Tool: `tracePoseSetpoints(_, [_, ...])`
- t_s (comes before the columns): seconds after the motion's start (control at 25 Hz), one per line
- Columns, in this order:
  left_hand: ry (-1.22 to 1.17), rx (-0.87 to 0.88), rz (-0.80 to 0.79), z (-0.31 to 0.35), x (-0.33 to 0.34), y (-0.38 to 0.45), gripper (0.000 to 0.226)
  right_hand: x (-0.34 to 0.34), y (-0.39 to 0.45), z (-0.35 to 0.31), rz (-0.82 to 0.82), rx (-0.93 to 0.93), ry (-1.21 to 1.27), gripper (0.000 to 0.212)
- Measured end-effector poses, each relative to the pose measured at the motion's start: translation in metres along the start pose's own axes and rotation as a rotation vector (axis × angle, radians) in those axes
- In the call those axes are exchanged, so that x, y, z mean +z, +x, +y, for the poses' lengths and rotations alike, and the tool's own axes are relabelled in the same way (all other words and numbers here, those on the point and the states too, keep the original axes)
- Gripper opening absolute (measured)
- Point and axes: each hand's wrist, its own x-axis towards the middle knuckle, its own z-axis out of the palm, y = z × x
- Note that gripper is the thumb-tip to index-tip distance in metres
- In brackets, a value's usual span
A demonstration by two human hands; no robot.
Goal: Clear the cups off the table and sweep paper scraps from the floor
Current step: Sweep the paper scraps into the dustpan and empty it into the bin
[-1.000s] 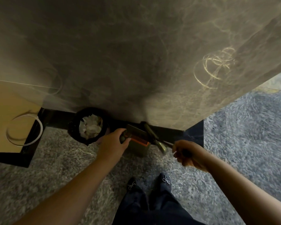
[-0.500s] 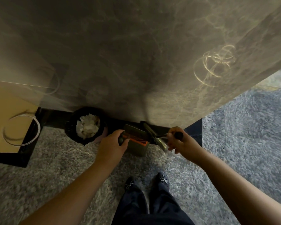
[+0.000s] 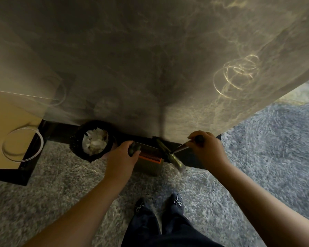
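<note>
At the far left I saw a tan panel with a clear ring (image 3: 22, 142) lying on it, apart from everything else; next to it, on the carpet (image 3: 52, 175) against the dark base of the counter (image 3: 150, 59), stood the black-lined bin (image 3: 95, 142), already holding a heap of white paper scraps (image 3: 95, 143); no loose scraps showed on the carpet that I could make out, and no cups were in view on the counter. Just right of the bin my left hand (image 3: 122, 158) was curled round the dark handle of the dustpan (image 3: 149, 162), its orange comb edge showing, the pan resting low at the counter's base; right of that the brush (image 3: 169, 152) lay angled with its bristles beside the pan, and my right hand (image 3: 206, 148) gripped its handle in a closed fist. I judged the sweeping step to be in hand, near its end, with the pan close to the bin; the next move, I thought, called for drawing the brush toward the pan's lip to gather whatever remained, then lifting the pan level and tipping it over the bin without spilling. My feet stood below, clear of the tools.
</note>
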Motion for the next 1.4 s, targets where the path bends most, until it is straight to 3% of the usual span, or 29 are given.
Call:
tracePoseSetpoints(0.32, [0.139,0.027,-0.109,0.005,-0.012,0.013,0.046,-0.041,0.032,-0.015,0.056,-0.093,0.085,0.014])
tracePoseSetpoints(0.64, [0.052,-0.038,0.036,0.006,-0.008,-0.008,0.038,-0.036,0.055,-0.037,0.032,-0.189,0.13,0.013])
tracePoseSetpoints(1.08, [-0.069,-0.073,-0.023,0.007,-0.002,-0.016,0.042,0.003,0.084,-0.05,-0.059,-0.242,0.143,0.018])
tracePoseSetpoints(1.4, [-0.11,-0.06,0.009,0.0,-0.004,-0.019,0.036,0.031,0.112,-0.046,0.033,-0.019,0.306,0.035])
